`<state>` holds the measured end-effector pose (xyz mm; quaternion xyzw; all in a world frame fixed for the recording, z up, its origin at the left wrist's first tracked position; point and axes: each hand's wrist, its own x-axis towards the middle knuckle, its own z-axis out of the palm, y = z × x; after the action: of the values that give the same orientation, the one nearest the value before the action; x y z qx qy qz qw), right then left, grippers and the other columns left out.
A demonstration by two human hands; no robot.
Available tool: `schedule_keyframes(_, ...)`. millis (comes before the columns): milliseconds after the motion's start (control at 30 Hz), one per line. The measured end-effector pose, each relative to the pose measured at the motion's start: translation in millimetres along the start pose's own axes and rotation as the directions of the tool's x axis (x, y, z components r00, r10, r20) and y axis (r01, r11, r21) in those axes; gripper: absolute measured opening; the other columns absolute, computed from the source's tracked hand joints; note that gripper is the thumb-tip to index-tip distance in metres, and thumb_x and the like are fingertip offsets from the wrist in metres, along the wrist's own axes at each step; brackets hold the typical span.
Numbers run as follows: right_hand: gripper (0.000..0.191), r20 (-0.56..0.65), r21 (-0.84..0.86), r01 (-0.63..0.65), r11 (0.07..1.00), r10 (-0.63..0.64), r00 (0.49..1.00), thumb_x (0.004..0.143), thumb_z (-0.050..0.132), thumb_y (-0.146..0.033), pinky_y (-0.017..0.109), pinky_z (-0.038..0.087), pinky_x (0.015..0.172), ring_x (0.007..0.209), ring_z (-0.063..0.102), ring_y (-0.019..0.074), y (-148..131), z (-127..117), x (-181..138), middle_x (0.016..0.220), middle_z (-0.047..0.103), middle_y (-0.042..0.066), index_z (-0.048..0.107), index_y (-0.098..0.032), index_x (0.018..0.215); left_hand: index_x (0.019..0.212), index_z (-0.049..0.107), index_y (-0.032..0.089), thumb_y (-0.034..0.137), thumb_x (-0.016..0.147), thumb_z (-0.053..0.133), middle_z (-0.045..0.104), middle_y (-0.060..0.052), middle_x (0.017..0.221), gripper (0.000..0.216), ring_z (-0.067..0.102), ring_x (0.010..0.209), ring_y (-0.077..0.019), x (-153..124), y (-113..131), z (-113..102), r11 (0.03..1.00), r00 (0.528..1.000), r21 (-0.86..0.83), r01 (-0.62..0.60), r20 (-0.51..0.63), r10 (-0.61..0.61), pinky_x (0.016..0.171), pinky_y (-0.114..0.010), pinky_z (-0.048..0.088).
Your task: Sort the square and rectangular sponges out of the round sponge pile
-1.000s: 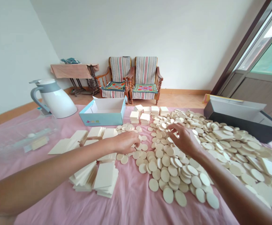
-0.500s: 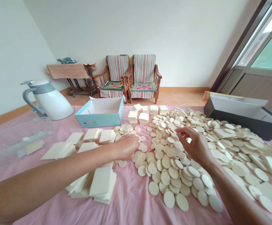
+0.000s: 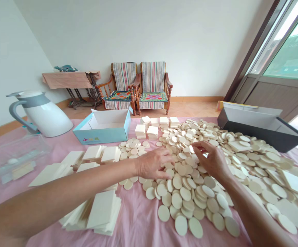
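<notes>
Pink cloth (image 3: 137, 219), pale round discs (image 3: 185, 194) apparently being sorted.
Left hand (image 3: 155, 163), right hand (image 3: 211, 158): cannot tell grip; next pick likely needs pinching.

The discs (image 3: 181, 197) under my right hand (image 3: 212, 159) are cream, the cloth (image 3: 135, 219) below my left hand (image 3: 154, 163) pink. Left of that hand: cream cards (image 3: 101, 209), a light-blue box (image 3: 108, 135), a white-and-grey jug (image 3: 51, 118). Right of both, a black box (image 3: 257, 133); beyond, chairs (image 3: 153, 77) covered in coloured stripes.

Two chairs (image 3: 152, 82) stand by a pale wall (image 3: 190, 51) beyond the left hand (image 3: 155, 163). A bright window (image 3: 290, 61) lies beyond the right hand (image 3: 209, 158), further right.
</notes>
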<state>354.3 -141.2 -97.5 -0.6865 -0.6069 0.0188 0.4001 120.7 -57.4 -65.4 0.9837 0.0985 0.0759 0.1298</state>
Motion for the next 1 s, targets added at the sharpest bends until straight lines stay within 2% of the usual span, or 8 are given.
schedule_keyframes(133, 0.018, 0.025, 0.007, 0.014, 1.000, -0.014, 1.000, 0.084, 0.052, -0.031, 0.026, 0.047, 0.064, 0.067, 0.063, 0.0151, 3.6, 1.7, 0.0, 0.081, 0.070, 0.001, 0.067, -0.022, 0.088, 0.129, 0.053, 0.025, 0.054, 0.062, 0.079, 0.044, -0.014, 0.139, 0.077, 0.046, 0.120, -0.0338, -6.0, 24.1, 12.8, 0.959, 0.955, 0.015, -0.285, 0.087, 0.282, 0.098, -0.047, 0.039)
schedule_keyframes(267, 0.019, 0.044, 0.008, 0.025, 1.000, -0.025, 0.999, 0.085, 0.051, -0.032, 0.027, 0.047, 0.065, 0.068, 0.063, 0.0151, 4.8, 2.7, -1.0, 0.083, 0.069, 0.002, 0.067, -0.021, 0.089, 0.125, 0.053, 0.022, 0.049, 0.067, 0.077, 0.041, -0.017, 0.143, 0.069, 0.043, 0.123, -0.0362, -5.4, 23.9, 18.6, 0.935, 0.930, 0.083, -0.344, 0.167, 0.327, 0.096, -0.049, 0.040)
schedule_keyframes(400, 0.021, 0.046, -0.007, 0.017, 1.000, -0.017, 0.999, 0.084, 0.050, -0.032, 0.028, 0.048, 0.063, 0.067, 0.063, 0.0152, 5.9, 2.9, -1.3, 0.085, 0.069, 0.003, 0.067, -0.021, 0.089, 0.115, 0.057, 0.019, 0.028, 0.079, 0.069, 0.050, -0.018, 0.133, 0.039, 0.052, 0.112, -0.0296, -12.3, 4.9, 12.0, 0.935, 0.946, 0.177, -0.307, 0.166, 0.279, 0.090, -0.043, 0.045)
schedule_keyframes(533, 0.021, 0.052, -0.015, 0.036, 0.999, -0.035, 0.998, 0.084, 0.051, -0.032, 0.027, 0.048, 0.063, 0.066, 0.063, 0.0149, 7.0, 3.8, -1.2, 0.085, 0.069, 0.003, 0.068, -0.021, 0.089, 0.106, 0.060, 0.017, 0.008, 0.083, 0.056, 0.052, -0.015, 0.131, 0.026, 0.050, 0.119, -0.0263, -31.0, -17.4, -0.3, 0.948, 0.970, 0.232, -0.218, 0.156, 0.185, 0.096, -0.037, 0.042)
schedule_keyframes(633, 0.020, 0.061, -0.014, 0.042, 0.999, -0.041, 0.997, 0.084, 0.051, -0.031, 0.027, 0.048, 0.064, 0.066, 0.063, 0.0145, 6.7, 4.1, -1.4, 0.083, 0.069, 0.003, 0.068, -0.021, 0.088, 0.109, 0.059, 0.020, 0.004, 0.087, 0.047, 0.052, -0.011, 0.134, 0.029, 0.051, 0.119, -0.0229, -45.8, -31.7, -10.1, 0.959, 0.985, 0.240, -0.149, 0.124, 0.122, 0.095, -0.033, 0.043)
schedule_keyframes(833, 0.021, 0.045, 0.000, 0.060, 0.998, -0.060, 0.997, 0.085, 0.051, -0.031, 0.028, 0.048, 0.065, 0.068, 0.063, 0.0156, 1.6, 2.8, -2.6, 0.085, 0.069, 0.004, 0.068, -0.020, 0.089, 0.086, 0.064, 0.018, 0.002, 0.083, 0.048, 0.065, -0.007, 0.101, 0.023, 0.058, 0.097, -0.0234, -59.2, -42.9, -25.0, 0.950, 0.990, 0.306, 0.068, 0.095, -0.101, 0.084, -0.034, 0.044)
schedule_keyframes(900, 0.021, 0.045, 0.004, 0.065, 0.998, -0.066, 0.997, 0.085, 0.050, -0.032, 0.028, 0.048, 0.065, 0.069, 0.063, 0.0159, -0.1, 2.8, -3.3, 0.086, 0.070, 0.004, 0.068, -0.020, 0.089, 0.089, 0.064, 0.017, 0.006, 0.086, 0.047, 0.064, -0.011, 0.105, 0.020, 0.057, 0.100, -0.0252, -55.7, -34.6, -26.3, 0.956, 0.994, 0.283, 0.079, 0.051, -0.097, 0.086, -0.038, 0.044)
schedule_keyframes(1000, 0.022, 0.043, 0.002, 0.068, 0.998, -0.068, 0.997, 0.085, 0.050, -0.032, 0.028, 0.048, 0.065, 0.069, 0.063, 0.0161, -1.0, 3.8, -4.4, 0.085, 0.069, 0.004, 0.068, -0.021, 0.088, 0.105, 0.063, 0.019, 0.019, 0.088, 0.055, 0.061, -0.012, 0.116, 0.018, 0.055, 0.108, -0.0245, -44.8, -11.3, -22.1, 0.992, 0.996, 0.106, -0.071, 0.061, 0.064, 0.093, -0.038, 0.043)
